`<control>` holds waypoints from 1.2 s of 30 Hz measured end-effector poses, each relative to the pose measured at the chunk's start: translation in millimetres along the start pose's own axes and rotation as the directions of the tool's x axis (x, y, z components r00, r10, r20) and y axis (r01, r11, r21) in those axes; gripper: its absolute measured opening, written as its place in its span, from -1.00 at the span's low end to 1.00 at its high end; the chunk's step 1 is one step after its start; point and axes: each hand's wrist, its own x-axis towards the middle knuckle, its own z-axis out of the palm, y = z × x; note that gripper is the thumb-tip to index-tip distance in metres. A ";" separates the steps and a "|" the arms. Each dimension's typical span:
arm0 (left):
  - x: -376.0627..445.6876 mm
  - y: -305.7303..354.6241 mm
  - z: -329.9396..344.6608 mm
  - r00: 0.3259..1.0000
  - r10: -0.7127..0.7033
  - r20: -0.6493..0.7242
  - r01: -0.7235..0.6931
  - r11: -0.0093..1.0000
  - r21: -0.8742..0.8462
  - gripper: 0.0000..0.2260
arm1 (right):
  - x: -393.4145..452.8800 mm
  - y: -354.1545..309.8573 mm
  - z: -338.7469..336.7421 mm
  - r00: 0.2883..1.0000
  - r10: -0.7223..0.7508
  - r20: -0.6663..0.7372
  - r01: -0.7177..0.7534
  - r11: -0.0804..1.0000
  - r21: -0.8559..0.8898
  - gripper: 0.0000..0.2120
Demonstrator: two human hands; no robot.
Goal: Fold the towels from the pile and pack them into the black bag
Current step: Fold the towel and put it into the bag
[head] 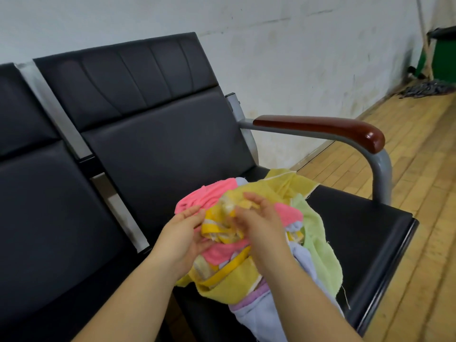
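Here, both hands work at the towel pile (249,255) on the black seat (357,223). The left hand (183,239) curls its fingers round a yellow towel (217,229) at the pile's top, and the right hand (259,218) pinches the same towel from the other side. Pink, green and lilac towels lie tangled under it. Beyond stand the armrest (320,128), the wall (283,45) and a green bin (444,60).

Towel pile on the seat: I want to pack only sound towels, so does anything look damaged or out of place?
The light green towel has frayed edges with loose threads hanging over the black seat.
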 end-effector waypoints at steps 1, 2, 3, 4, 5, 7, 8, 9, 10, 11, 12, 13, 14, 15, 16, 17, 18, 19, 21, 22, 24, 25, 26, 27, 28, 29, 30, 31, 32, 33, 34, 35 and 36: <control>-1.7 -0.4 0.7 0.999 -0.045 0.022 0.045 0.999 -0.011 -0.81 | -7.5 2.6 7.6 0.987 0.089 0.137 -0.096 0.994 0.042 -0.76; -3.4 -0.6 1.2 0.995 -0.089 0.047 0.089 0.996 0.005 -0.76 | -13.5 5.8 12.6 0.954 0.165 0.249 -0.182 0.982 0.044 -0.78; -5.7 -0.7 1.2 0.990 -0.129 0.063 0.127 0.991 0.032 -0.71 | -18.7 7.5 15.4 0.924 0.218 0.315 -0.231 0.973 0.004 -0.81; -7.5 -1.5 0.5 0.985 -0.156 0.075 0.152 0.987 0.055 -0.68 | -20.7 10.1 15.8 0.908 0.240 0.344 -0.239 0.970 -0.046 -0.84; -10.4 -2.1 -0.1 0.982 -0.169 0.085 0.164 0.984 0.066 -0.68 | -22.5 10.6 15.3 0.900 0.247 0.358 -0.230 0.969 -0.090 -0.86; -15.8 -4.0 -1.8 0.982 -0.160 0.102 0.153 0.985 0.073 -0.71 | -25.5 8.8 14.0 0.896 0.238 0.375 -0.188 0.968 -0.166 -0.89; -17.8 -4.7 -2.1 0.984 -0.141 0.105 0.133 0.988 0.076 -0.73 | -25.3 9.8 13.3 0.902 0.222 0.370 -0.156 0.967 -0.200 -0.90; -20.2 -4.7 -2.4 0.988 -0.112 0.103 0.105 0.992 0.073 -0.74 | -27.3 8.9 13.7 0.914 0.196 0.355 -0.117 0.966 -0.233 -0.92; -22.3 -4.6 -2.2 0.992 -0.078 0.103 0.073 0.996 0.060 -0.74 | -29.4 9.2 14.1 0.934 0.146 0.327 -0.059 0.964 -0.261 -0.94; -25.6 -3.0 -0.7 0.993 -0.052 0.105 0.048 0.998 0.036 -0.72 | -31.5 8.8 14.2 0.959 0.080 0.272 0.004 0.956 -0.294 -0.92; -28.3 -0.9 0.0 0.992 -0.032 0.119 0.032 0.999 0.004 -0.70 | -31.8 9.1 13.1 0.982 0.002 0.191 0.062 0.943 -0.328 -0.88; -31.4 2.4 1.1 0.989 -0.017 0.149 0.022 0.999 -0.032 -0.70 | -31.6 7.1 11.3 0.994 -0.071 0.085 0.097 0.927 -0.362 -0.83; -33.8 5.9 0.5 0.983 -0.004 0.184 0.016 0.998 -0.063 -0.70 | -27.5 6.5 7.2 0.994 -0.108 -0.007 0.098 0.924 -0.369 -0.75; -37.6 10.3 -0.5 0.976 0.000 0.219 0.018 0.997 -0.078 -0.69 | -21.8 4.9 2.4 0.994 -0.089 -0.066 0.061 0.935 -0.349 -0.62; -40.7 13.4 -3.8 0.966 -0.005 0.257 0.022 0.998 -0.063 -0.68 | -16.3 2.5 -0.8 0.996 -0.021 -0.086 -0.004 0.960 -0.278 -0.45; -45.4 16.1 -7.4 0.952 -0.028 0.303 0.037 0.999 -0.022 -0.67 | -10.1 0.7 -3.3 0.995 0.059 -0.075 -0.071 0.983 -0.168 -0.24; -49.6 17.0 -12.9 0.938 -0.061 0.340 0.051 0.998 0.040 -0.65 | -2.1 2.7 -6.3 0.992 0.119 -0.052 -0.122 0.991 -0.055 -0.06; -53.5 17.3 -19.3 0.932 -0.088 0.353 0.054 0.993 0.105 -0.63 | 5.5 5.7 -10.9 0.990 0.133 -0.038 -0.131 0.991 0.032 0.00; -57.9 15.4 -34.2 0.936 -0.106 0.336 0.047 0.983 0.179 -0.62 | 6.3 7.1 -13.5 0.994 0.106 -0.036 -0.103 0.991 0.088 -0.18; -58.1 14.1 -42.4 0.948 -0.096 0.302 0.042 0.983 0.178 -0.63 | 1.9 5.8 -11.5 0.995 0.102 -0.006 -0.101 0.991 0.086 -0.29; -56.4 10.3 -59.1 0.980 -0.069 0.188 0.041 0.988 0.148 -0.64 | -4.3 9.2 -5.5 0.984 0.110 0.140 -0.125 0.987 0.103 -0.43; -57.1 7.8 -66.2 0.990 -0.068 0.126 0.049 0.988 0.143 -0.65 | -9.8 10.2 0.2 0.970 0.110 0.215 -0.138 0.983 0.118 -0.45; -56.8 5.1 -73.0 0.995 -0.070 0.074 0.059 0.989 0.136 -0.66 | -17.2 11.6 7.3 0.953 0.122 0.277 -0.159 0.980 0.118 -0.45; -60.1 3.0 -78.0 0.997 -0.072 0.035 0.067 0.990 0.124 -0.66 | -24.2 15.3 14.7 0.932 0.141 0.335 -0.179 0.980 0.088 -0.45; -61.0 1.2 -80.7 0.997 -0.077 0.006 0.076 0.992 0.099 -0.63 | -33.3 18.3 22.7 0.905 0.159 0.395 -0.186 0.982 0.030 -0.46; -62.1 -0.4 -82.9 0.997 -0.082 -0.001 0.082 0.995 0.061 -0.58 | -41.2 23.6 29.5 0.878 0.170 0.447 -0.166 0.985 -0.049 -0.47; -63.7 -1.1 -85.4 0.996 -0.085 0.002 0.085 0.996 0.025 -0.53 | -50.3 28.6 36.6 0.849 0.175 0.498 -0.124 0.983 -0.135 -0.49; -65.5 -2.0 -89.1 0.997 -0.081 0.001 0.081 0.997 -0.007 -0.47 | -58.5 34.7 43.0 0.824 0.185 0.535 -0.078 0.973 -0.216 -0.51; -66.6 -4.3 -94.4 0.998 -0.066 -0.007 0.066 0.998 -0.022 -0.41 | -66.9 38.8 49.2 0.798 0.199 0.569 -0.043 0.960 -0.276 -0.53; -70.4 -7.1 -101.0 0.999 -0.042 -0.013 0.041 0.999 -0.023 -0.39 | -73.9 42.5 54.9 0.778 0.212 0.591 -0.024 0.951 -0.308 -0.53; -76.9 -10.8 -108.8 1.000 -0.009 -0.012 0.008 1.000 -0.009 -0.44 | -80.4 44.8 60.2 0.766 0.223 0.603 -0.022 0.947 -0.322 -0.52; -86.4 -14.4 -114.9 1.000 0.025 -0.005 -0.025 1.000 0.008 -0.53 | -85.8 46.8 64.3 0.763 0.232 0.604 -0.028 0.945 -0.327 -0.57; -95.1 -19.5 -123.0 0.999 0.049 -0.001 -0.049 0.999 0.024 -0.62 | -91.1 48.8 68.3 0.766 0.241 0.596 -0.039 0.943 -0.331 -0.63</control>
